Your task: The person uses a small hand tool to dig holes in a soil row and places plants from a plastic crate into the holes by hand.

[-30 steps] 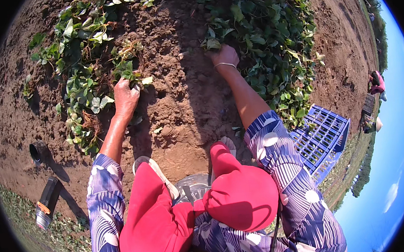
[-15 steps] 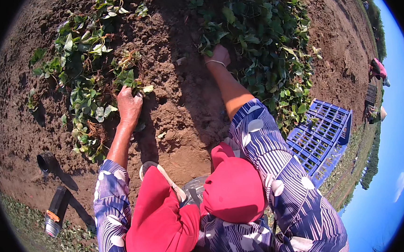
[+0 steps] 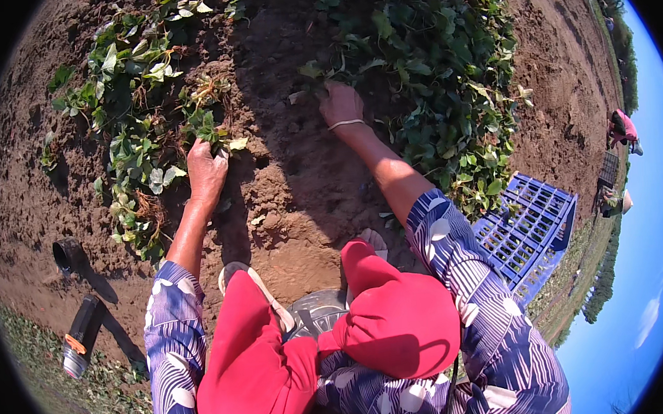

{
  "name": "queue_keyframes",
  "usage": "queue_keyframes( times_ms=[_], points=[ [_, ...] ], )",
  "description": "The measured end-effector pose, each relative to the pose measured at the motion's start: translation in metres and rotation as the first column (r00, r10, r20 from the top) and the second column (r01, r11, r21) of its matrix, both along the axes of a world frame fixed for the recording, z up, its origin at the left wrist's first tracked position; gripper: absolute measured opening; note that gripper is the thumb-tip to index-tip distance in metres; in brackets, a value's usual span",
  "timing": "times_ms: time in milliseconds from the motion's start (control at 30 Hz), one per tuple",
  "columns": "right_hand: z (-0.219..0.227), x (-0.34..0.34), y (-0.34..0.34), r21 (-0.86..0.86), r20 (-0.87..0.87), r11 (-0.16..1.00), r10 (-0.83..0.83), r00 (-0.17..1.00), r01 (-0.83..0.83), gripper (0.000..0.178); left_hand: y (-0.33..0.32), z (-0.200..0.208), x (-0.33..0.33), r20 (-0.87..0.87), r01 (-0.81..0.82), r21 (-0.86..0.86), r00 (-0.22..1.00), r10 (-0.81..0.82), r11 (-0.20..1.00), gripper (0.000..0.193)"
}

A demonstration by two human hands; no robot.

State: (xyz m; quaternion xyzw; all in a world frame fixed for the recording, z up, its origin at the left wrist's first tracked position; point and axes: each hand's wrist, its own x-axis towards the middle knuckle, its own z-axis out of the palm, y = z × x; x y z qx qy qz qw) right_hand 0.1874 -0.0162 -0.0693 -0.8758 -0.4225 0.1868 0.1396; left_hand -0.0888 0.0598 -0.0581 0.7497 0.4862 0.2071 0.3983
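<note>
My left hand (image 3: 208, 173) is closed on a small bunch of leafy plants (image 3: 211, 128) at the near edge of a loose heap. That heap of pulled plants (image 3: 129, 121), with reddish-brown roots showing, lies on the soil to the left. At the left edge of a dense green leafy bed (image 3: 438, 84), my right hand (image 3: 341, 104), with a pale band at the wrist, is curled in shade. A leafy sprig (image 3: 311, 70) shows at its fingertips, whose grip is partly hidden.
A blue plastic crate (image 3: 527, 228) stands tilted at the right end of the bed. On the soil at left are a black pot (image 3: 66, 255) and a dark cylinder with an orange part (image 3: 85, 336). Two people (image 3: 623, 129) work far right, near a dark crate (image 3: 609, 168).
My right hand has drawn left and slightly back out of the leaves, with a sprig now at its fingertips. My left hand stays on its bunch. My right knee has shifted right.
</note>
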Motion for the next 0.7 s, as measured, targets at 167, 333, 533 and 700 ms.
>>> queue_keyframes(
  times_ms=[167,333,533,700],
  points=[
    [-0.005,0.002,0.004,0.053,-0.051,0.974,-0.219,0.974,0.222,0.018,0.0,0.005,-0.002,-0.058,0.022,0.035,0.998,-0.02,0.999,0.019],
    [0.031,0.012,-0.007,-0.042,-0.6,0.832,-0.463,0.652,0.553,0.024,0.004,0.016,-0.001,0.094,0.08,-0.044,0.993,-0.075,0.996,0.024],
    [0.076,-0.037,-0.067,0.189,-0.758,0.963,0.017,0.652,0.194,0.023,-0.022,0.063,0.0,0.482,0.112,-0.714,0.795,0.369,0.691,0.022],
    [0.094,-0.054,-0.058,0.497,-0.661,0.868,0.375,0.65,0.004,0.02,-0.04,0.087,0.002,0.451,0.326,-0.832,0.868,0.205,0.449,0.018]
  ],
)
